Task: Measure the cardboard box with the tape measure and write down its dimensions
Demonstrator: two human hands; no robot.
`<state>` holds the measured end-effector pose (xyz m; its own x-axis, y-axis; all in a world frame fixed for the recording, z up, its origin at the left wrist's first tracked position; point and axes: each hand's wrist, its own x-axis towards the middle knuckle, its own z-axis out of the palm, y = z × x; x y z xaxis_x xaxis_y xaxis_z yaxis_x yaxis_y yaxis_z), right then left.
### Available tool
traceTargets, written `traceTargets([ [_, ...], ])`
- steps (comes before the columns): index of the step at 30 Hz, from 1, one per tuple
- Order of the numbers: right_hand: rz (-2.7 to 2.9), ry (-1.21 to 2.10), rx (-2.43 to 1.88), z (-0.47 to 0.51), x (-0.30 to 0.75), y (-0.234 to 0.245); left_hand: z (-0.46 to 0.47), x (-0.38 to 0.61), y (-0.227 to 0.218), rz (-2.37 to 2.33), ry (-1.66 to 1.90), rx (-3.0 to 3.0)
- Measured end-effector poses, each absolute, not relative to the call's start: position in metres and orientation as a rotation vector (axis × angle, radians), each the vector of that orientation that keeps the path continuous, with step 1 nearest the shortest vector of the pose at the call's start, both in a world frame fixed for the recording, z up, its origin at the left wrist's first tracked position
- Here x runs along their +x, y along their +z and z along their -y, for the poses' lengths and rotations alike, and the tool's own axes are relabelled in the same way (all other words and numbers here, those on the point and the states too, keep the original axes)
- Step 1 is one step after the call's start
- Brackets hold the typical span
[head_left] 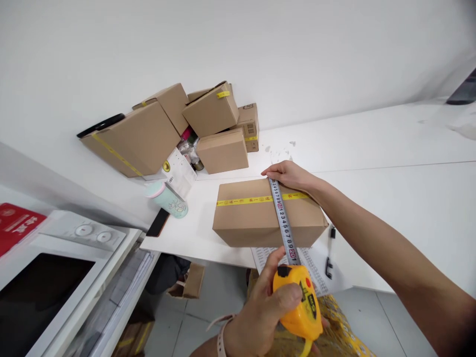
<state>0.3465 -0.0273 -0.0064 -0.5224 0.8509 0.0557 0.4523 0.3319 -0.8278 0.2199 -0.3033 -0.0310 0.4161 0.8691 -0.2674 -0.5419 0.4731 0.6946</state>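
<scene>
A brown cardboard box [256, 218] sealed with yellow tape lies on the white table [390, 198]. A metal measuring tape blade [282, 220] stretches across the box's top from far edge to near edge. My right hand [288, 174] pins the blade's end against the box's far edge, fingers pressed down on it. My left hand [260, 307] grips the yellow tape measure case [301, 302] just below the table's front edge.
Several cardboard boxes [178, 124] are piled against the wall at the back left. A pale green cup [169, 198] and a black phone [158, 222] lie beside them. A printed sheet [316, 267] and black pen [329, 253] sit near the box. A machine [55, 277] stands at left.
</scene>
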Motion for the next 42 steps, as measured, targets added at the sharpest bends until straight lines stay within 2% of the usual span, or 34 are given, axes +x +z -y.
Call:
traceTargets([
  [15,2.116,1.06,-1.12,0.025,0.346,-0.011,0.298,0.227,-0.029,-0.682,0.991,0.548],
  [22,1.767,1.217,-0.898,0.031,0.35,0.003,0.285,0.221,-0.019,-0.789,1.037,0.546],
  [28,1.782,1.066,-0.656,0.092,0.363,0.039,0.279,0.218,-0.011,-0.819,1.134,0.742],
  [34,2.101,0.747,-0.569,0.187,0.381,0.008,0.276,0.214,-0.022,-0.869,1.176,0.819],
  [36,2.038,0.624,-0.718,0.208,0.398,-0.006,0.277,0.211,-0.033,-0.912,1.145,0.861],
  [39,1.721,0.447,-1.205,0.219,0.431,-0.037,0.275,0.206,-0.054,-1.048,0.989,1.013],
  [42,1.525,0.504,-1.691,0.21,0.455,-0.089,0.269,0.205,-0.077,-1.239,0.789,1.233],
])
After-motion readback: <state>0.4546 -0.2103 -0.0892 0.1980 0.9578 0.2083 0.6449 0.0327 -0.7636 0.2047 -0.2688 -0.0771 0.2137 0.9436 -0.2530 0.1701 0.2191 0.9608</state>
